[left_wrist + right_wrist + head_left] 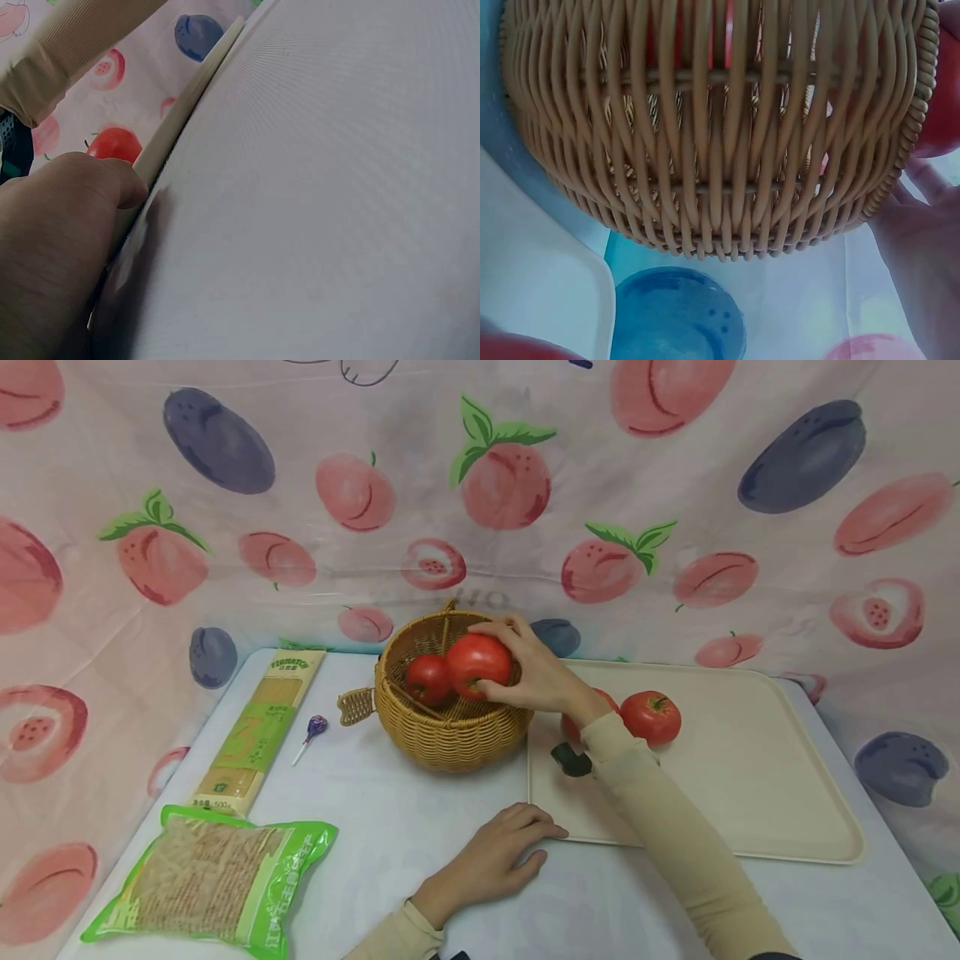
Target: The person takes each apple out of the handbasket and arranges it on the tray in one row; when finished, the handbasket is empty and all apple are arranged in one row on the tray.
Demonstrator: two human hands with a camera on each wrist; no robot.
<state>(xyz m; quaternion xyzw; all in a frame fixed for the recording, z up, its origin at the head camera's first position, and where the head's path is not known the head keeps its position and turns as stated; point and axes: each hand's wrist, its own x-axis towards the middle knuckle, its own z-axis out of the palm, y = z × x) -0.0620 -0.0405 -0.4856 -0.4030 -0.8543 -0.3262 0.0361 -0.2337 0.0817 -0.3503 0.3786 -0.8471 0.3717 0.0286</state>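
Your right hand [536, 672] curls its fingers round a tomato [477, 662] at the basket's [450, 745] mouth, where early release could bruise the inner tomato [427, 682]; your left hand [498, 853] lies relaxed, holding nothing.

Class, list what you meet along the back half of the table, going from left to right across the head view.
Noodle packet → lollipop → smaller red fruit inside the wicker basket → larger red fruit held by the right hand → rightmost red fruit on the tray.
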